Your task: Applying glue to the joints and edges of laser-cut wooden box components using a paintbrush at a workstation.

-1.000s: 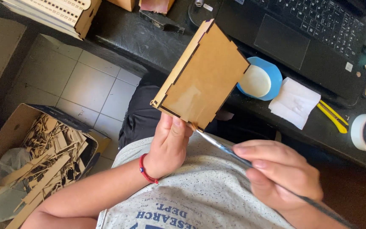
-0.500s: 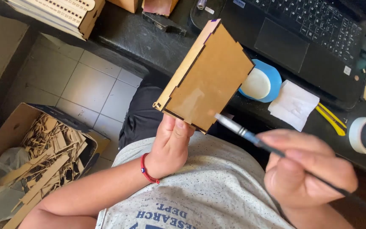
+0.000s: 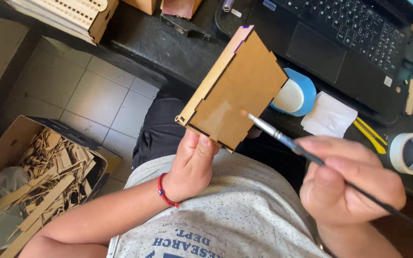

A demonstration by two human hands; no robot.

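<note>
Close in, the right hand pinches a thin paintbrush, its long handle running back past the fingers, its tip on the wooden box. Beside it, the left hand, wrist bent upward, grips the box's lower edge, holding it tilted above the lap. Beyond the fingertips lies the black desk, with a laptop and a masking tape roll.

One head-worn view looks steeply down, close over the lap, with the dark surface at the far edge.
</note>
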